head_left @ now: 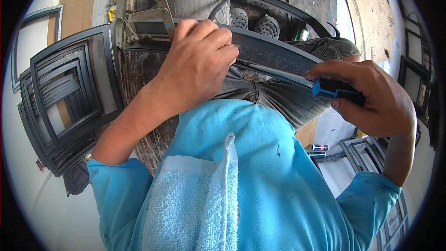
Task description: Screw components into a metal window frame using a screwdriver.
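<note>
My right hand (pixel 371 95) is closed round the black-and-blue handle of a screwdriver (pixel 337 90). Its metal shaft runs leftward along the near edge of a dark grey metal frame (pixel 278 56), toward my left hand; the tip is hidden or too fine to make out. My left hand (pixel 204 49) is closed at the frame, fingers curled down. From behind its knuckles a black flexible strip (pixel 219 7) loops upward and seems to be held in the fingers, whose tips are hidden. The frame lies across my lap.
Several dark frames (pixel 69 90) lean in a stack at the left, with more frames (pixel 364 153) at the lower right. A metal bracket with arms (pixel 160 11) stands beyond my left hand. Grey clogs (pixel 267 27) show inside the frame, and small cans (pixel 319 147) lie at the right.
</note>
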Available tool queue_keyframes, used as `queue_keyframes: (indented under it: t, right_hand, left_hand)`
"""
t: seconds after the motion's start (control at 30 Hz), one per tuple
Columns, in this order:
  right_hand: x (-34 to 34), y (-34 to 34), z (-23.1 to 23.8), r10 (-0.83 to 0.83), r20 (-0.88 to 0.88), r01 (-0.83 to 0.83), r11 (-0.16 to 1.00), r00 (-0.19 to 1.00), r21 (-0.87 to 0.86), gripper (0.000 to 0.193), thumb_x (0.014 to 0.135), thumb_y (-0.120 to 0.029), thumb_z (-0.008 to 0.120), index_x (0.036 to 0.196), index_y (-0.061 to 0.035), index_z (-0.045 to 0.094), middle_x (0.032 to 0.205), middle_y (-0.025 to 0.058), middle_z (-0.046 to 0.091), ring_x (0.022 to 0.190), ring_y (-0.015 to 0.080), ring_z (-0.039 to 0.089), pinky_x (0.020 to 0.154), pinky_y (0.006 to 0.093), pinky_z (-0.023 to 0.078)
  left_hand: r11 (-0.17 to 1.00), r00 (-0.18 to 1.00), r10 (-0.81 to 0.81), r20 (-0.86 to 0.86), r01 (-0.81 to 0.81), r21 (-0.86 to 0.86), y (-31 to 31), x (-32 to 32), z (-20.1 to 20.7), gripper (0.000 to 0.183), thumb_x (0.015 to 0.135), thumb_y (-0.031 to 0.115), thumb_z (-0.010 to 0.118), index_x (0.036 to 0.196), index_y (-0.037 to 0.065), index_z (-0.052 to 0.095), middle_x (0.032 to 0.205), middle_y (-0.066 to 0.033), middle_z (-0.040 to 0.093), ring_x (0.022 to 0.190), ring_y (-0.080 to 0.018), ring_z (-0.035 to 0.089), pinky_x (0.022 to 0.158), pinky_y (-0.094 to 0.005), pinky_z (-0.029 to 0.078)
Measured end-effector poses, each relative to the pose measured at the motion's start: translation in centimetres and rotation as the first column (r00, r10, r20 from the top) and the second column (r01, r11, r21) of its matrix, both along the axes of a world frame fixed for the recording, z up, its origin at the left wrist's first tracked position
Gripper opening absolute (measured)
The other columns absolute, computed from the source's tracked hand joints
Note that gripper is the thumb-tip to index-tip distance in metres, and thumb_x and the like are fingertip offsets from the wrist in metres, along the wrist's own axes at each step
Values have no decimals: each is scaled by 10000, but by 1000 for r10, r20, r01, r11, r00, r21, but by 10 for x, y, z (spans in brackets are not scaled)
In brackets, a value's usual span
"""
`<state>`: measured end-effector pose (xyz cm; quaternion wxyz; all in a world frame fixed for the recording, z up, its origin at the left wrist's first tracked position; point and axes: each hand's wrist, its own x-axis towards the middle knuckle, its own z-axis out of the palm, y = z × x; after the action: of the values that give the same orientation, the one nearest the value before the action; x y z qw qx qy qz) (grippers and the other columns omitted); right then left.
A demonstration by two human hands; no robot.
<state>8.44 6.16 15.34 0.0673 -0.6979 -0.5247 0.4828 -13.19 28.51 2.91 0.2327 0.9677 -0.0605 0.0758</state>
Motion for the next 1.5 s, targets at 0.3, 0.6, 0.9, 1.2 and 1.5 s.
queue_keyframes:
  t: [0.3,0.6,0.9,1.2,1.5]
  right_hand:
    - [-30,15,39,35,138,-26,997,990,-68,576,776,-34,683,1347,-96,646,996,166,747,813,305,707,813,416,511]
    - [-17,49,34,143,-37,-147,975,989,-166,311,882,-150,559,1143,10,613,906,233,700,922,422,696,840,521,533]
    - [10,34,43,181,5,-176,965,984,-193,500,916,-229,532,1395,-90,552,920,181,732,908,371,723,807,514,522]
    - [15,11,32,30,36,-22,978,999,-207,529,900,-198,555,1414,-73,545,937,228,728,862,376,728,823,495,553]
    - [19,1,4,-93,-51,96,993,994,68,533,899,-212,593,1403,-44,541,862,205,722,791,366,721,752,452,562]
  left_hand:
    - [995,996,-78,42,76,57,-3,-7,19,239,801,37,703,1031,93,730,905,-22,634,951,-226,598,927,-436,365]
    - [999,991,-39,126,38,10,-20,-21,-21,330,773,154,829,1079,131,709,1057,39,679,1041,-171,618,943,-437,369]
    - [999,986,-41,160,39,16,-17,-6,-23,317,760,145,849,1036,112,697,1003,16,677,1032,-180,630,951,-424,383]
    - [993,987,-113,117,109,40,-42,3,-18,238,802,119,776,1006,83,658,976,-34,615,1005,-217,592,946,-420,401]
    - [990,987,-127,100,133,-53,-33,14,-9,201,859,194,767,994,76,677,946,-38,607,961,-227,585,913,-400,419]
